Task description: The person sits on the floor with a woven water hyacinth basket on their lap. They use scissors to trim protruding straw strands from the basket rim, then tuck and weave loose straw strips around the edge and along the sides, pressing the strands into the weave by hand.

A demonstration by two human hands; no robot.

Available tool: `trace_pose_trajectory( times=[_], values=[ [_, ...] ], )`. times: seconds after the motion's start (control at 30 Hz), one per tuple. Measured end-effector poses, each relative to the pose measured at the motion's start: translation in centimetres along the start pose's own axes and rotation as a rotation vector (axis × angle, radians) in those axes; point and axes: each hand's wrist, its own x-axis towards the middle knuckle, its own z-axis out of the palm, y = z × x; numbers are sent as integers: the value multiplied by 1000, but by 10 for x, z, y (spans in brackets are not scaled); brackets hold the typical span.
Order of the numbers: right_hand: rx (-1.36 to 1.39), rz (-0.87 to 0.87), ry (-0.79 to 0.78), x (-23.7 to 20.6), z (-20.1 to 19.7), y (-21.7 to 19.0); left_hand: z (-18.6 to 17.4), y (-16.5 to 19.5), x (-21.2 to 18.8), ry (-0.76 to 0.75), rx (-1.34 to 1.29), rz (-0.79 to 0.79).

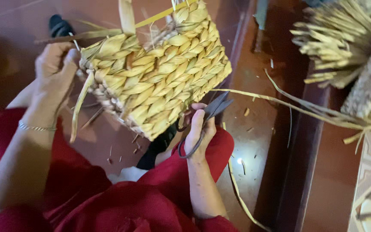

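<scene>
1. A woven basket [155, 73] of pale yellow-green dried straw fills the upper middle of the view, held up above the person's lap, tilted with one corner pointing down toward the knees.
2. Its wall is made of thick, twisted strands laid in slanting plaited rows, tight and even; the tone runs from straw yellow to a duller olive near the lower edge.
3. Loose flat strand ends [125, 17] stick out from the top and left side, and one long strip [79, 109] hangs down from the left corner.
4. The left hand [54, 64] has its grip clenched on the basket's left edge, fingers tucked behind the weave, with a thin bracelet [35, 127] on the wrist.
5. The right hand [199, 131] sits just under the basket's lower right side, its grip closed around the loop handles of dark metal scissors [213, 109]; the blades point up and right, nearly touching the weave.
6. The person wears red clothing [108, 202] across the lap.
7. The reddish-brown floor [254, 141] is scattered with small straw offcuts.
8. At the upper right lies a bundle of cut straw stalks [336, 38], with long strands trailing from it toward the basket.
</scene>
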Motion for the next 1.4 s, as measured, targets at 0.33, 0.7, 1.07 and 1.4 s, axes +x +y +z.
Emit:
trace_pose_trajectory(
  times=[0.33,0.7,1.07,1.4],
  values=[
    [-74,138,-287,8,53,28,-47,-57,-32,45,-110,-387],
    [-31,182,-484,33,42,32,-56,138,-15,12,489,317],
    [-919,-46,-507,13,5,-23,47,159,-8,-472,676,653],
    [-1161,-818,-564,29,20,-25,54,146,-1,-614,774,530]
  ],
)
